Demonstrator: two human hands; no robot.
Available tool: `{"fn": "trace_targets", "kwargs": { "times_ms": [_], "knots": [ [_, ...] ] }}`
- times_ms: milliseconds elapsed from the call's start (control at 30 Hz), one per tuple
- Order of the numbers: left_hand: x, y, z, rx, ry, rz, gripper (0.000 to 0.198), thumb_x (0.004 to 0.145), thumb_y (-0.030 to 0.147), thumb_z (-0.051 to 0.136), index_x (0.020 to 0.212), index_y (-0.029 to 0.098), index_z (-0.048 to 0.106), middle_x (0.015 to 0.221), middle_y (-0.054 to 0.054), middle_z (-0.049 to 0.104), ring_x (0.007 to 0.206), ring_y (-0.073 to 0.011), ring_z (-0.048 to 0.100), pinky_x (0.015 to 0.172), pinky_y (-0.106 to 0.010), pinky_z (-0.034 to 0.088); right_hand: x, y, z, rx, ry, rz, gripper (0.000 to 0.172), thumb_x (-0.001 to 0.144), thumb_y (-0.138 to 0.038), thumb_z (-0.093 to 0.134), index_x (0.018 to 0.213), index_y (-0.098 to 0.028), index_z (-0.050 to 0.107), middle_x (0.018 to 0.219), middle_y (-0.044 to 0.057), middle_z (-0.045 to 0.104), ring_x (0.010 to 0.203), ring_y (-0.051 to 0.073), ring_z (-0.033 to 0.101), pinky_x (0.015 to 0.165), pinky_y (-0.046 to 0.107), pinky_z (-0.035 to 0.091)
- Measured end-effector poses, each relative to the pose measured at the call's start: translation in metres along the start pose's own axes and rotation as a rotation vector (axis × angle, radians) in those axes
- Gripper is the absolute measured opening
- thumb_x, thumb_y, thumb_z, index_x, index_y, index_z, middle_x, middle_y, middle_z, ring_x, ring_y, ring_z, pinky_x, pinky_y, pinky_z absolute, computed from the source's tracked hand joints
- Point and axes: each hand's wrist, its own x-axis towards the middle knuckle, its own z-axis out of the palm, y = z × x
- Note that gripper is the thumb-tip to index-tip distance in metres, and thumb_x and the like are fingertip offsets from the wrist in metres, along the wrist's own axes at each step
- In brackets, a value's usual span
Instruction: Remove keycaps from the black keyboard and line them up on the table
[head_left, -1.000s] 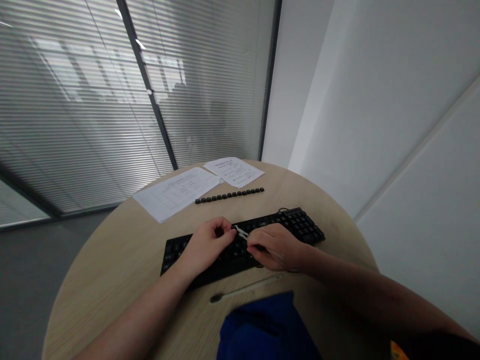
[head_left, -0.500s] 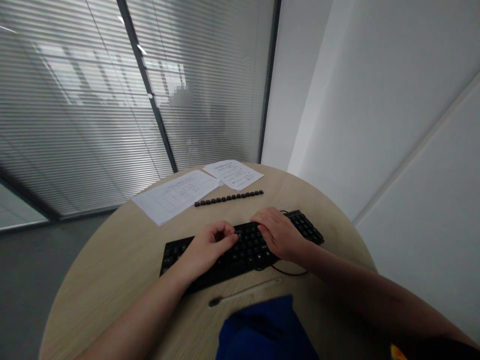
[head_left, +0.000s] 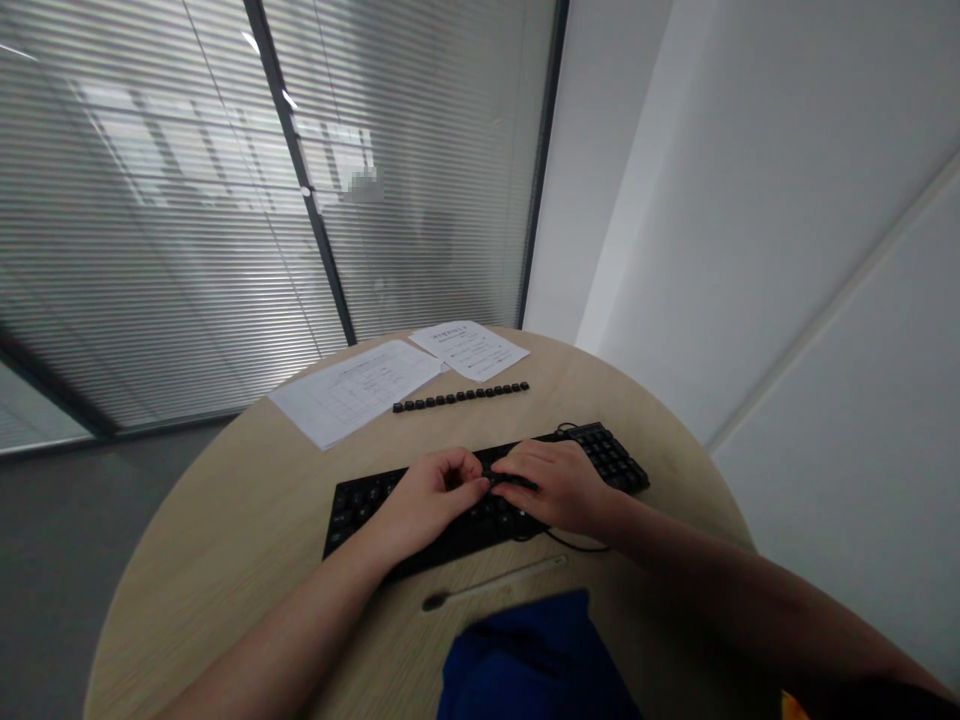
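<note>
Keyboard, one, black, lying aslant on the round desk, both hands on or just over its middle. Left hand: thumb and forefinger drawn close together; from where I stand, cannot tell what, if anything, is pinched. Right hand: narrow grip, slight gap between thumb and fingers; cannot tell whether it holds something. Beyond the keyboard, one row of small black keycaps, about fourteen by my count. Past these, two spreads of printed paper, edges meeting. Nearer side: one thin dark-headed tool, one black cable, one blue cloth
</note>
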Motion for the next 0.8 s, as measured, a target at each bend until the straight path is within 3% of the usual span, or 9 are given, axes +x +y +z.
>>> {"fn": "trace_targets", "kwargs": {
  "times_ms": [100,200,300,433,567,800],
  "knots": [
    [-0.001,0.002,-0.003,0.114,0.015,0.033,0.027,0.083,0.045,0.057,0.078,0.018,0.062,0.068,0.001,0.059,0.063,-0.0151,0.053,0.060,-0.027,0.040,0.003,0.002,-0.007,-0.034,-0.037,0.025,0.017,0.091,-0.034,0.060,0.100,-0.021,0.066,0.092,0.002,0.071,0.082,0.014,0.065,0.068,0.025,0.044],
    [-0.001,0.001,-0.012,0.342,0.089,0.080,0.029,0.087,0.044,0.053,0.090,0.020,0.068,0.076,-0.002,0.065,0.069,-0.0186,0.058,0.065,-0.030,0.043,0.008,0.030,-0.021,-0.097,-0.045,0.173,0.018,0.091,-0.034,0.060,0.102,-0.022,0.068,0.096,0.004,0.071,0.086,0.016,0.064,0.073,0.027,0.045],
    [0.002,-0.006,-0.025,0.558,0.141,0.136,0.026,0.088,0.038,0.051,0.096,0.021,0.069,0.087,-0.006,0.068,0.081,-0.0221,0.061,0.076,-0.034,0.045,0.013,0.088,-0.033,-0.163,-0.011,0.437,0.023,0.088,-0.036,0.061,0.103,-0.021,0.070,0.090,0.004,0.071,0.078,0.017,0.063,0.073,0.028,0.045],
    [0.009,-0.024,-0.036,0.716,0.138,0.173,0.027,0.089,0.036,0.050,0.097,0.020,0.070,0.096,-0.009,0.068,0.096,-0.0257,0.060,0.090,-0.038,0.045,0.017,0.176,-0.027,-0.102,-0.228,0.686,0.023,0.084,-0.036,0.066,0.098,-0.019,0.074,0.089,0.006,0.073,0.078,0.018,0.062,0.073,0.027,0.045],
    [0.014,-0.039,-0.037,0.781,0.112,0.117,0.034,0.089,0.039,0.050,0.107,0.016,0.069,0.101,-0.012,0.068,0.098,-0.0277,0.060,0.092,-0.041,0.045,0.021,0.228,-0.004,-0.033,-0.317,0.716,0.024,0.083,-0.032,0.067,0.099,-0.016,0.076,0.089,0.007,0.074,0.077,0.016,0.062,0.070,0.024,0.045],
    [0.014,-0.042,-0.038,0.780,0.073,0.092,0.036,0.090,0.041,0.048,0.110,0.020,0.069,0.102,-0.010,0.068,0.100,-0.0281,0.060,0.094,-0.042,0.045,0.036,0.259,0.024,0.071,-0.399,0.687,0.032,0.083,-0.034,0.066,0.106,-0.014,0.075,0.078,0.003,0.072,0.066,0.012,0.056,0.063,0.023,0.042]
  ]
}}
